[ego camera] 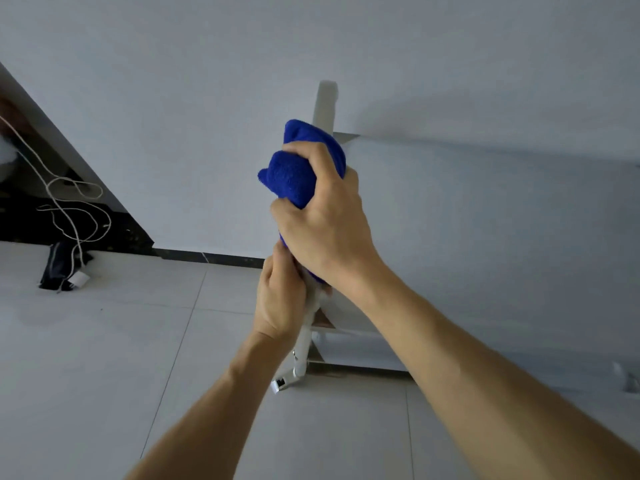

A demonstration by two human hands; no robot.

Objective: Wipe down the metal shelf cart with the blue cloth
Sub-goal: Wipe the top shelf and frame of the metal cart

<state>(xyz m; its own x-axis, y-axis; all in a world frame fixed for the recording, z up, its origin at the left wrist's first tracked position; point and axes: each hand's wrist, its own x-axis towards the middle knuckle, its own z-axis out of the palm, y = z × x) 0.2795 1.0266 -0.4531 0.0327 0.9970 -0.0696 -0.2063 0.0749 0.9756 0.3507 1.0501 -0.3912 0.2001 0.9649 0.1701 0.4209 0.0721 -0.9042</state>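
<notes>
Wrapping blue cloth (298, 174) around cart post (325, 105), right hand (325, 223) grip enclosing it

A white cord (69, 206) loops at the left of the frame. Below it, a black bag (60, 266) lies on the tiled floor (104, 358), by a white plug (79, 280).

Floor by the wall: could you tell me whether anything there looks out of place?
Yes: a white cord trails in loose loops down to the floor, ending beside a dark bag lying against the skirting. Both look dropped, not stowed.
</notes>
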